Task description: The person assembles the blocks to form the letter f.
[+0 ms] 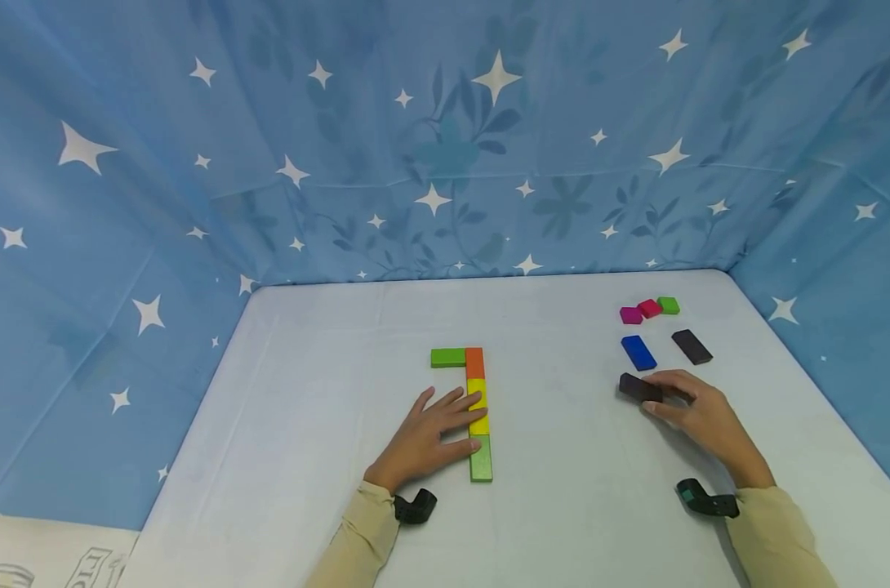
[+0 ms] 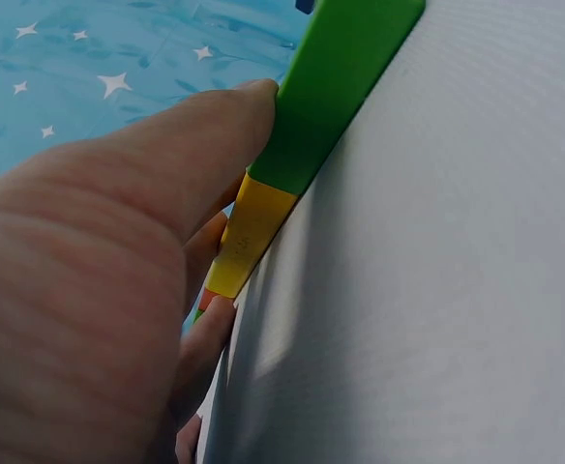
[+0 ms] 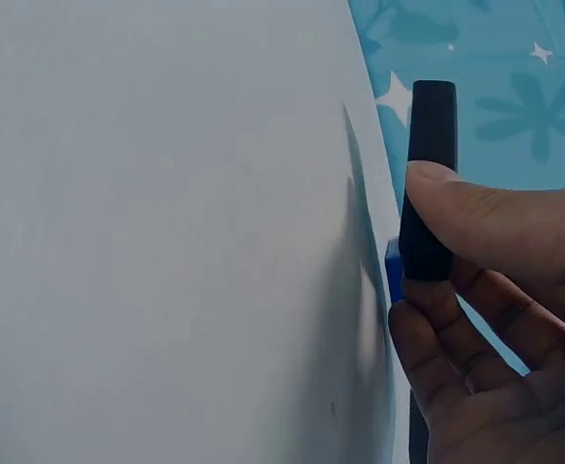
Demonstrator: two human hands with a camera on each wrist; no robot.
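In the head view, my left hand (image 1: 432,435) lies over a column of blocks with its fingers spread. Its thumb touches the light green block (image 1: 481,467) at the near end, and other fingers rest across the yellow section (image 1: 478,426). An orange block (image 1: 474,364) tops the column, and a green block (image 1: 448,358) juts left from it. Over on the right, my right hand (image 1: 704,415) pinches a black block (image 1: 638,388) between thumb and fingers. The right wrist view shows this black block (image 3: 433,126) held above the white surface.
Beyond the right hand lie a blue block (image 1: 639,353) and another dark block (image 1: 691,347). Farther back sit a magenta cube (image 1: 631,315), a red cube (image 1: 649,308) and a green cube (image 1: 669,305). A blue starred curtain (image 1: 386,147) surrounds the white table (image 1: 291,384).
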